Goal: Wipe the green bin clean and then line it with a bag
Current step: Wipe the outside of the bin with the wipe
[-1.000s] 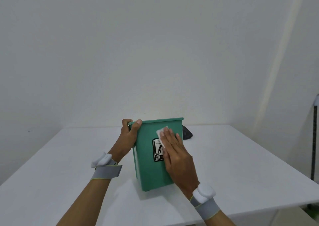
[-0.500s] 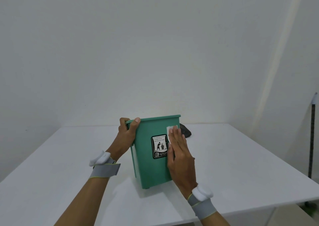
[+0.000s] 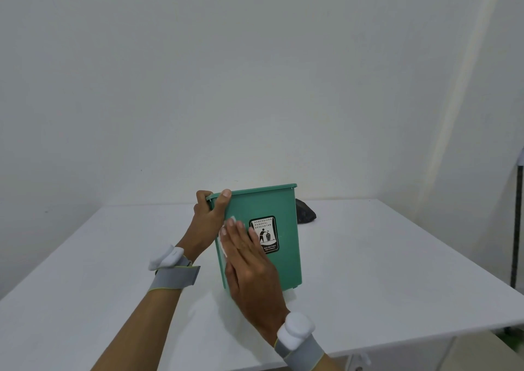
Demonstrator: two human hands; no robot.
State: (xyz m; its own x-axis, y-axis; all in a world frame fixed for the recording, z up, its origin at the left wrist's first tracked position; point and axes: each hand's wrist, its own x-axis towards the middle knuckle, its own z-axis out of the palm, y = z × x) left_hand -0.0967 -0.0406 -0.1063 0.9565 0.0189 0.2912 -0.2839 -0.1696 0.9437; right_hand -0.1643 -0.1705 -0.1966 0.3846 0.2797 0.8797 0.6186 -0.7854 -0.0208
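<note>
The left hand [image 3: 208, 217] gripped the rim of the green bin [image 3: 272, 206] on the counter [image 3: 382, 257], while the flat right hand [image 3: 249, 268] pressed a white cloth [image 3: 224, 246] against its front.

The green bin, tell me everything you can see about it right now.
The green bin looks like smooth plastic, rectangular, tapering toward its base, with a lipped rim. It stands on the white table, tipped slightly. A black-and-white label with a litter pictogram sits on the near face. The left hand grips its upper left corner over the rim; the right hand presses a white cloth flat against the near face. Its inside is hidden.
</note>
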